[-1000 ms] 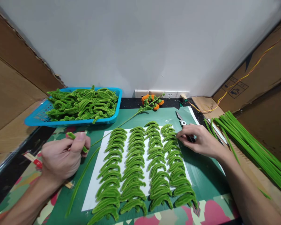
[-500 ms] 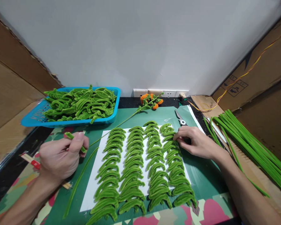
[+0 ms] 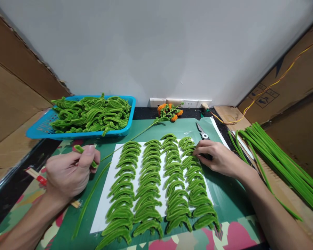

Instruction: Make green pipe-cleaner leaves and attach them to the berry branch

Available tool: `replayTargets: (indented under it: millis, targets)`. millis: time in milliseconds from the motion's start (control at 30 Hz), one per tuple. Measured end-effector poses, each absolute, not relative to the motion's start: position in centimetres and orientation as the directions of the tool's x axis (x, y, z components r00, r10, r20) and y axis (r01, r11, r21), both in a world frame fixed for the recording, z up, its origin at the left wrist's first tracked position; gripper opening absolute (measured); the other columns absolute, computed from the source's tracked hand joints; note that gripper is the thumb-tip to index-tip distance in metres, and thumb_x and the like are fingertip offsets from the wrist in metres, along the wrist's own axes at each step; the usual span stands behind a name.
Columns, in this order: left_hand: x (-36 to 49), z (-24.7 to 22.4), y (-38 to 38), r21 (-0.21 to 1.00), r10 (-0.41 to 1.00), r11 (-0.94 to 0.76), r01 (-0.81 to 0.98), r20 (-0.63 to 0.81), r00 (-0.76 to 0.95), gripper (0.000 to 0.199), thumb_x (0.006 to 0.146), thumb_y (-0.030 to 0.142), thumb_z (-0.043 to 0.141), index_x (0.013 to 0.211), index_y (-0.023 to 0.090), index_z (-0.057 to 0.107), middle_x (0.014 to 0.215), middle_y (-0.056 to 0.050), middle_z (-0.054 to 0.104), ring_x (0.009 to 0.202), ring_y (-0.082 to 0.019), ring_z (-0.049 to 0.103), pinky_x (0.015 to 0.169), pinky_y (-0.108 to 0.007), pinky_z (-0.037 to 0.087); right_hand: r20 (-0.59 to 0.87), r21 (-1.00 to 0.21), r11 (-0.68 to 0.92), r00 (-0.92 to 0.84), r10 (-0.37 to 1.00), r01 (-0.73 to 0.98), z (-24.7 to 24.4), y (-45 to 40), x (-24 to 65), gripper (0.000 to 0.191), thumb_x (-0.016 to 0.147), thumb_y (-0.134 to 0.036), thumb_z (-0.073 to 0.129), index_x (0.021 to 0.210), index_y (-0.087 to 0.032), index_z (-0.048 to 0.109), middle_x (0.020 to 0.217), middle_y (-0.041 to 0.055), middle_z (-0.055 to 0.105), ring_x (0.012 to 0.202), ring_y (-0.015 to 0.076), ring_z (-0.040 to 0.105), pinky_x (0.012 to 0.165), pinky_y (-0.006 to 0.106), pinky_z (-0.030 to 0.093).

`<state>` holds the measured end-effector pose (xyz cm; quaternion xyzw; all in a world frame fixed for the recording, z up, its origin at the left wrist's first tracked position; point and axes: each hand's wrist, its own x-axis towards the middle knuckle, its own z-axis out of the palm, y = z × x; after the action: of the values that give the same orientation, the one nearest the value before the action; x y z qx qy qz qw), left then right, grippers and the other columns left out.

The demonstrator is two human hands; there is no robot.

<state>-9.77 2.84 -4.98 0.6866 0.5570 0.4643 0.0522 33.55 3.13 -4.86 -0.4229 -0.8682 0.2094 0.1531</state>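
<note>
My left hand [image 3: 69, 170] is closed around a green pipe-cleaner leaf [image 3: 79, 149], whose ends poke out past the thumb and fingers. Over the right-hand row of curved pipe-cleaner leaves [image 3: 197, 184], my right hand [image 3: 216, 158] pinches the end of one leaf [image 3: 189, 152] near the top; the fingertips partly cover it. Several rows of such leaves lie on a white paper sheet [image 3: 101, 215]. Just behind my right hand lie scissors [image 3: 202, 133], their handles partly hidden. A long green pipe-cleaner stem [image 3: 90, 198] lies beside my left hand.
A blue basket [image 3: 131, 118] heaped with green leaves stands at the back left. An orange pipe-cleaner flower [image 3: 169, 109] lies near the wall sockets [image 3: 190, 103]. Long green pipe cleaners [image 3: 281, 166] lie on the right. Wrapped chopsticks [image 3: 36, 177] sit behind my left wrist.
The view has shifted slightly. Both hands keep nearly the same places and grips, and the leaves look unmoved.
</note>
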Motion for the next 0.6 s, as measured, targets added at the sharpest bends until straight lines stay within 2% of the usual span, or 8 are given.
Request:
replayTargets:
  millis: [400, 500, 600]
  targets:
    - [-9.74, -5.47, 2.36, 0.598, 0.838, -0.300, 0.744, 0.538, -0.094, 0.043, 0.094, 0.034, 0.063, 0.051, 0.027, 0.062, 0.046, 0.002, 0.059, 0.039, -0.010, 0.054, 0.043, -0.028, 0.043, 0.141, -0.529, 0.545, -0.566, 0.812, 0.650, -4.79, 3.20, 33.68, 0.022, 0.105, -0.015, 0.057, 0.108, -0.023, 0.077, 0.106, 0.0071, 0.076, 0.092, 0.0207, 0.073, 0.079, 0.033, 0.056]
    - [-9.82, -5.58, 2.37, 0.607, 0.839, -0.304, 0.734, 0.535, -0.095, 0.045, 0.095, 0.034, 0.063, 0.050, 0.027, 0.060, 0.048, 0.002, 0.060, 0.039, -0.009, 0.055, 0.043, -0.028, 0.043, 0.203, -0.561, 0.532, -0.518, 0.831, 0.634, -4.63, 3.19, 33.74, 0.020, 0.105, -0.015, 0.057, 0.104, -0.023, 0.076, 0.100, 0.0055, 0.076, 0.088, 0.0198, 0.072, 0.077, 0.032, 0.054]
    - [-9.66, -5.44, 2.33, 0.609, 0.838, -0.312, 0.729, 0.538, -0.091, 0.045, 0.095, 0.031, 0.064, 0.049, 0.028, 0.059, 0.048, 0.003, 0.059, 0.040, -0.008, 0.054, 0.044, -0.028, 0.043, 0.275, -0.551, 0.521, -0.447, 0.851, 0.652, -4.90, 3.33, 33.96, 0.018, 0.105, -0.017, 0.056, 0.105, -0.023, 0.074, 0.104, 0.0064, 0.075, 0.093, 0.0216, 0.071, 0.082, 0.034, 0.054]
